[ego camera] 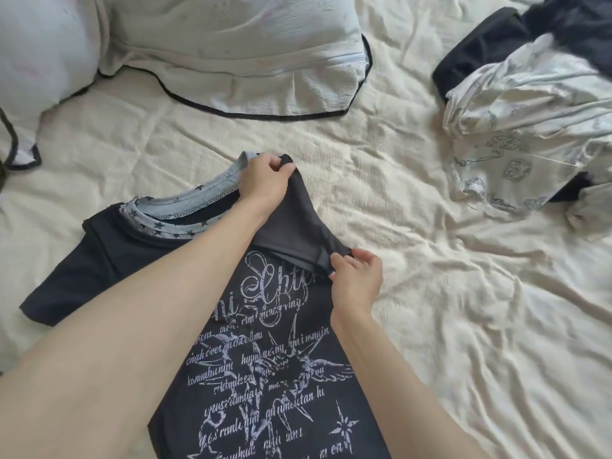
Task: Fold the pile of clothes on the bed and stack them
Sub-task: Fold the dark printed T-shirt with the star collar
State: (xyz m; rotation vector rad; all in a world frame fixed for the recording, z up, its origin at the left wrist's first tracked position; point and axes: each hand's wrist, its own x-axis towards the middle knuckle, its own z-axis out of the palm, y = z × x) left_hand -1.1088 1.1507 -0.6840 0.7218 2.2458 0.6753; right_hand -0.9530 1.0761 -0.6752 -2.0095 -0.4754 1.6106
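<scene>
Bed (430,293): rumpled cream sheet, pillow (231,44) at head.
Pile (530,111): unfolded clothes, far right.
Shirt (265,376): black, printed.
Fingers: left hand (265,180) and right hand (356,276) each pinch the folded-in sleeve (294,226).

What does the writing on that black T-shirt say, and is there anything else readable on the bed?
On the black T-shirt, in ornate pale script, mostly not legible:
"ni" and a large swirly word, partly hidden under the folded sleeve
Smaller lines below: decorative lettering, too distorted to read as real words
Collar trim: stars only, no text
Pale printed garment at right: drawn emblems, any lettering too small to read
No labels, brands or numbers show.
</scene>
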